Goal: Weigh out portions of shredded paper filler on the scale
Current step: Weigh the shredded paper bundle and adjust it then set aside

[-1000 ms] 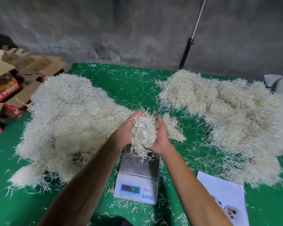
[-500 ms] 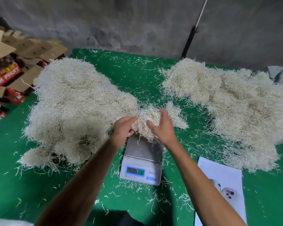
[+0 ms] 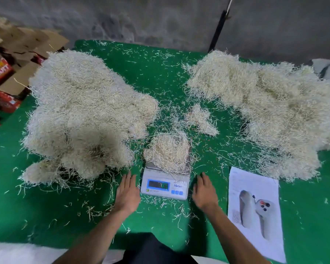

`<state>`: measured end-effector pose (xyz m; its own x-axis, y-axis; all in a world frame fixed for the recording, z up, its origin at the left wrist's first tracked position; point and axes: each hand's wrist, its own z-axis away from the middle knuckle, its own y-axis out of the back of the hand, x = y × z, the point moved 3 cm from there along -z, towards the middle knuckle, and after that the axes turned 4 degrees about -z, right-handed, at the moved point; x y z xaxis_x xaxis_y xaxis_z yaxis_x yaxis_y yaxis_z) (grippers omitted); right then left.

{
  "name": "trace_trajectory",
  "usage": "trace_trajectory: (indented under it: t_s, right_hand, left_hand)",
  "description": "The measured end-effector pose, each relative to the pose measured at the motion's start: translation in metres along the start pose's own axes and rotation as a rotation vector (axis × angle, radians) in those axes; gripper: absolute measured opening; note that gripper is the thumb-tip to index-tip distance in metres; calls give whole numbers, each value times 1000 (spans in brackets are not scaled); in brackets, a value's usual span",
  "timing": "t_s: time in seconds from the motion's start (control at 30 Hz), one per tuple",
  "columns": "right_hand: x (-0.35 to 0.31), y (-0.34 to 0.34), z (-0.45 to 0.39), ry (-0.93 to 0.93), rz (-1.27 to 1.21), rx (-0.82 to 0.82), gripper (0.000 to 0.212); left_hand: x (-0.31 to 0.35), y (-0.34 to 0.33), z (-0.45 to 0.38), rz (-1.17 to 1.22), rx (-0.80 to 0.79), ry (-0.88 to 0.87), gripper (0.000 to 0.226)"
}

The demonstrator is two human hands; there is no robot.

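Green table [image 3: 160, 77], portion [image 3: 167, 149] on scale [image 3: 165, 184]. Left hand [image 3: 127, 193], right hand [image 3: 204, 191] flat, empty. Hands off, wait for readout.

1. Green desk [image 3: 156, 73], loose shreds scattered all over.
2. 2 big shredded-paper piles: left pile [image 3: 84, 111], right pile [image 3: 271, 111]; small clump [image 3: 200, 119] btwn them.
3. White scale [image 3: 166, 185] at front centre.
4. Printed sheet [image 3: 255, 212] front right.
5. Left grip [image 3: 127, 193] & right grip [image 3: 205, 192] rest flat either side of scale.
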<state>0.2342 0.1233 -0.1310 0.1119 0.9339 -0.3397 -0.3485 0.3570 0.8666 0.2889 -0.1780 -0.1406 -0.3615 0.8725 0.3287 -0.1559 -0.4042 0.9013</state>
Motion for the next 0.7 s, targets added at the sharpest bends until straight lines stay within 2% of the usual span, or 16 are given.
trace_trajectory:
  t_s: [0.03, 0.07, 0.17, 0.47, 0.7]
  right_hand:
    - [4, -21, 15, 13, 60, 12, 60]
    - [3, -39, 32, 18, 59, 54, 61]
    - [-5, -72, 70, 0, 53, 140, 61]
    - [-12, -74, 75, -44, -12, 167, 62]
    - [-15, -73, 73, -63, -71, 175, 61]
  left_hand:
    - [-5, -13, 10, -91, -13, -35, 68]
    - [-7, -21, 17, -131, -3, -66, 71]
    - [-3, -29, 24, -161, -30, -61, 67]
    - [10, -28, 25, -120, -95, 23, 68]
    - [2, -27, 29, -128, -94, -29, 64]
